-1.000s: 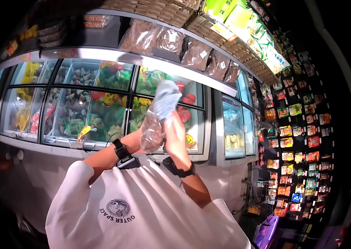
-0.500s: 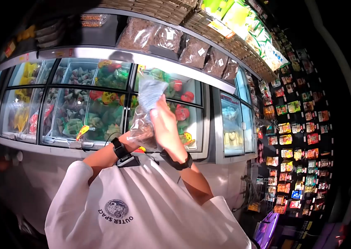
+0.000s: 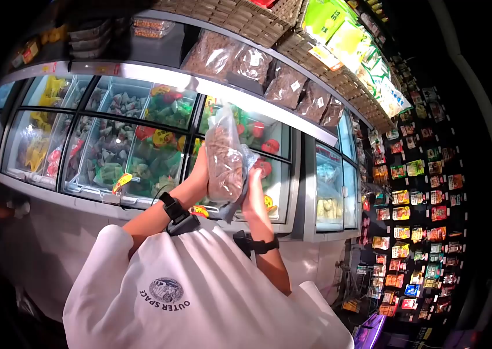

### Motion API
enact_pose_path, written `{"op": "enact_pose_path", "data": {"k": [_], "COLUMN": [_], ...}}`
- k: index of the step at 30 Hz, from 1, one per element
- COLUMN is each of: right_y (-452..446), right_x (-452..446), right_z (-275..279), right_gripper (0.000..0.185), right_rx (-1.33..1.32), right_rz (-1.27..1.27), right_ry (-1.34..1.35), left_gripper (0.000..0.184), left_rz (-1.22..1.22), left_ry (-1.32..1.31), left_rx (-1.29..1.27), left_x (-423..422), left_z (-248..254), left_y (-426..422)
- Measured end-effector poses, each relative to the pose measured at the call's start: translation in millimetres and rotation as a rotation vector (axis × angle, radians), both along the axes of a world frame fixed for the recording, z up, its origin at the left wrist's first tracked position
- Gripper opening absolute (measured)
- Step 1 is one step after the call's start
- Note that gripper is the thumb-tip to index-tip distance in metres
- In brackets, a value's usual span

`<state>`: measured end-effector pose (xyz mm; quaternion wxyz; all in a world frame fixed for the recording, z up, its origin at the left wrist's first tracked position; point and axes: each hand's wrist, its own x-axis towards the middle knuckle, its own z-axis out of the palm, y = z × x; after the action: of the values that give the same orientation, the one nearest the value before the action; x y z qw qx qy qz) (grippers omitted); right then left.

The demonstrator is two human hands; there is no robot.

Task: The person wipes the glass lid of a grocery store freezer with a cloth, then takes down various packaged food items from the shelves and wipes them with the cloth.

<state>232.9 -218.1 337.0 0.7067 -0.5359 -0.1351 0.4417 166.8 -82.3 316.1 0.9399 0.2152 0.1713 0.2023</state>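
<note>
A clear plastic bag (image 3: 224, 166) of brown, dried-looking food stands nearly upright between my two hands, above the glass freezer lids. My left hand (image 3: 200, 170) grips its left side, with the fingers mostly hidden behind it. On the other side, my right hand (image 3: 253, 195) is closed on a grey-blue cloth (image 3: 249, 160), which lies against the bag's right side and hangs below it. Both wrists wear black bands.
Below the bag is a chest freezer (image 3: 141, 122) with framed glass lids over bagged goods. Similar brown bags (image 3: 285, 84) line the shelf behind it. Wicker baskets (image 3: 339, 75) with green packets sit higher up. Hanging packets (image 3: 400, 215) cover the right wall.
The bag has turned and come upright, its contents now facing me. The cloth has moved from its upper front to the right side, and my hands have spread apart.
</note>
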Motion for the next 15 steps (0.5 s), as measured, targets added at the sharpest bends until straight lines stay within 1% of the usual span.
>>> {"op": "enact_pose_path", "data": {"k": [1, 3, 4, 5, 6, 7, 8, 9, 10, 11, 12, 13, 15], "right_y": [-1.9, -11.5, -19.4, -21.3, -22.2, -20.3, -20.0, -21.1, -22.1, -23.0, -25.4, -27.9, -27.8], "right_x": [-2.4, -1.7, 5.7, 4.2, 1.2, -1.7, -3.5, -0.6, 3.7, 8.0, 9.2, 9.7, 16.9], "right_z": [5.6, 7.0, 0.8, 5.9, 10.8, 17.2, 21.3, 19.9, 18.7, 17.6, 15.7, 14.3, 15.8], "right_gripper": [0.066, 0.066, 0.07, 0.068, 0.067, 0.066, 0.064, 0.062, 0.062, 0.059, 0.056, 0.056, 0.054], "right_rx": [0.008, 0.039, 0.032, 0.035, 0.06, 0.088, 0.128, 0.156, 0.147, 0.124, 0.103, 0.099, 0.12], "right_rz": [-0.04, -0.008, 0.098, 0.094, 0.059, 0.026, -0.015, -0.058, -0.069, -0.117, -0.169, -0.184, -0.2], "right_ry": [0.042, -0.112, -0.102, -0.078, -0.084, -0.092, -0.05, 0.031, 0.042, 0.113, 0.184, 0.19, 0.153], "left_gripper": [0.052, 0.057, 0.061, 0.056, 0.056, 0.056, 0.054, 0.054, 0.054, 0.054, 0.052, 0.052, 0.049], "left_rz": [-0.001, -0.015, -0.017, -0.014, -0.065, -0.114, -0.172, -0.181, -0.246, -0.313, -0.351, -0.365, -0.471], "left_ry": [0.008, 0.073, 0.226, 0.228, 0.207, 0.184, 0.027, 0.04, 0.021, 0.0, -0.055, -0.05, -0.114], "left_rx": [-0.006, -0.167, -0.092, -0.016, 0.027, 0.072, 0.037, 0.027, 0.086, 0.146, 0.094, 0.087, -0.017], "left_x": [0.2, 2.2, -3.7, -2.2, -4.2, -10.6, -5.7, -8.6, -12.2, -14.9, -16.5, -18.7, -19.3], "left_z": [-9.4, -34.7, -21.5, -25.0, -28.9, -9.3, -22.1, -19.5, -1.9, 11.3, 14.9, 13.8, 12.5], "left_y": [0.7, 0.4, 1.6, 8.0, 8.2, 10.5, 13.3, 11.0, 8.4, 6.0, 3.2, 0.8, 3.7]}}
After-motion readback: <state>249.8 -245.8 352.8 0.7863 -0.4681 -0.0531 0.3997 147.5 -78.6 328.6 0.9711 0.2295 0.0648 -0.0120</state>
